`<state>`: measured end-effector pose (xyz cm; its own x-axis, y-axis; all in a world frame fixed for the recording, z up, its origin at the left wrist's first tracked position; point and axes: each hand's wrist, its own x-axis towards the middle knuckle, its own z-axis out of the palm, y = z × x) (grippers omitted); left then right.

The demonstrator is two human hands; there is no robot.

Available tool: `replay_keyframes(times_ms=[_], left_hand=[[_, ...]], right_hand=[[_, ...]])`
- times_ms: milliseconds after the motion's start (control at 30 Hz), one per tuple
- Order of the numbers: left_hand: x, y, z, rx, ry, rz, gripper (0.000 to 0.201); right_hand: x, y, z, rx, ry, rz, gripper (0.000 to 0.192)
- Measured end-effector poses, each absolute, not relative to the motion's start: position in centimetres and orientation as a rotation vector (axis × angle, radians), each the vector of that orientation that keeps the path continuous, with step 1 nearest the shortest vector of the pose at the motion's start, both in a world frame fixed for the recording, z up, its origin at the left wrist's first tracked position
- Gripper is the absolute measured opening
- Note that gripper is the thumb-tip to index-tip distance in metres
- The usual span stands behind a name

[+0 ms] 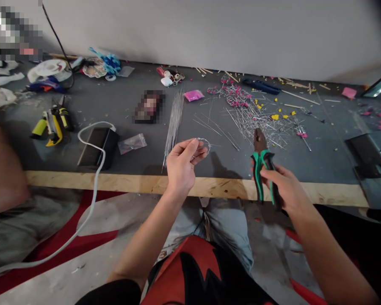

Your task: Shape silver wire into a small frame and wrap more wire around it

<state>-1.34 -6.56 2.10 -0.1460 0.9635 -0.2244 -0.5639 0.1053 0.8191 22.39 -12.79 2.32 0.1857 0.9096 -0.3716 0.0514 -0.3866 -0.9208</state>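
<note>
Between the thumb and fingers of my left hand [186, 163] is a thin wire bent into a loop [209, 146]. My right hand [284, 186] grips green-and-black combination pliers [259, 159], jaws pointing away from me, handles slightly apart. The pliers are to the right of the wire and do not touch it. A bundle of straight wires [175, 118] lies just beyond my left hand. Past the pliers' jaws spreads a tangled heap of wire pieces [257, 120], with pink-tipped wire pieces [236, 95] behind it. A few loose wires [222, 131] lie between bundle and heap.
A black box [98, 148] with a white cable and a small clear bag [132, 144] sit left. Yellow-handled tools [52, 123] lie farther left, near another person's arm [3, 169]. A pink packet [193, 95], dark blue cutter [260, 86] and wooden sticks [300, 97] are behind.
</note>
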Motion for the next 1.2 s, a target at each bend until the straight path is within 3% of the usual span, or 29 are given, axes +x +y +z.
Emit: replay_keyframes(times_ms=[100, 267, 967, 1200], left_hand=[[-0.5, -7.9, 2.9, 0.524, 1.01, 1.484, 0.022], [0.6, -9.4, 3.3, 0.494, 1.036, 1.527, 0.017], [0.9, -11.3, 3.3, 0.605, 1.093, 1.687, 0.012], [0.7, -10.6, 3.6, 0.488, 1.103, 1.697, 0.012]], right_hand=[[20.2, -14.8, 2.8, -1.508, -0.934, 1.43, 0.02], [17.7, -16.3, 3.4, -1.451, -1.084, 1.605, 0.034], [16.3, -15.6, 3.1, -1.404, -1.361, 1.383, 0.049], [16.4, -15.6, 2.8, -1.433, -1.397, 1.309, 0.04]])
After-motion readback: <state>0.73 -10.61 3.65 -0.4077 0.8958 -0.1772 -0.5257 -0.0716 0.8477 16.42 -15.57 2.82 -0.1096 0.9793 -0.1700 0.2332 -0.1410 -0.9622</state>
